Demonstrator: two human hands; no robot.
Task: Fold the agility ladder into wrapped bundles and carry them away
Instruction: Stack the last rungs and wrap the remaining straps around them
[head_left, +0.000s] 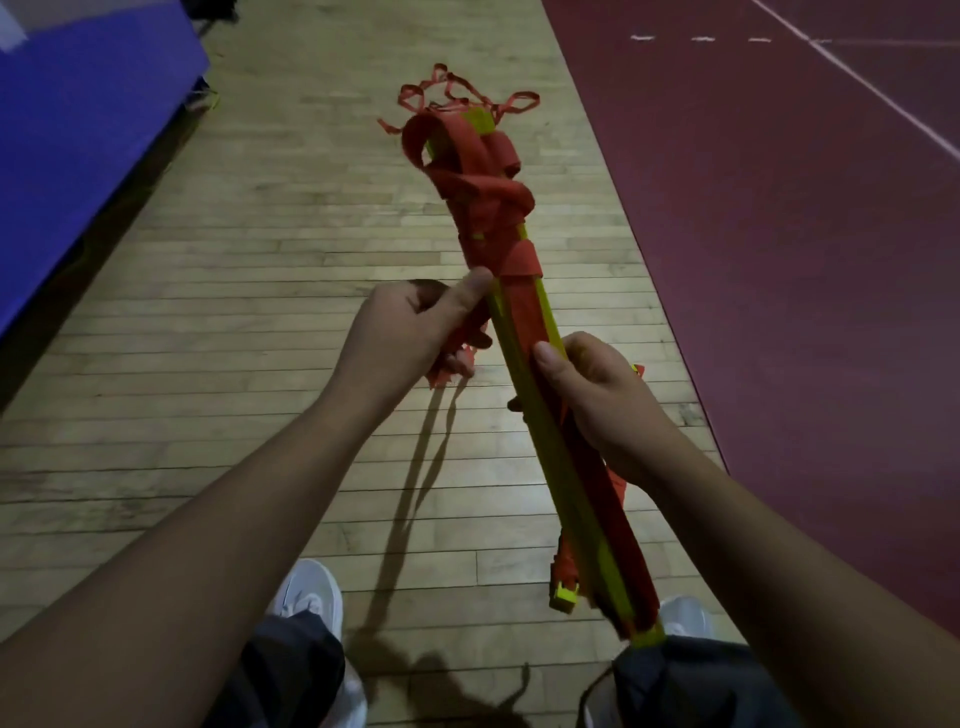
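Observation:
The agility ladder bundle (524, 322), a stack of yellow-green rungs wound with red straps, slants from my lap up and away over the floor. My right hand (602, 400) grips the stacked rungs at their middle, thumb on top. My left hand (415, 327) pinches a red strap against the left side of the bundle just below the wound part. Loose red strap loops (462, 98) hang off the far end. A strap end with a yellow buckle (565, 592) dangles near the close end.
A wooden plank floor (291, 291) lies under me, with a dark red court surface (805, 260) and white lines to the right. A blue mat or padded block (78, 145) stands at the left. My white shoes (311, 597) show below.

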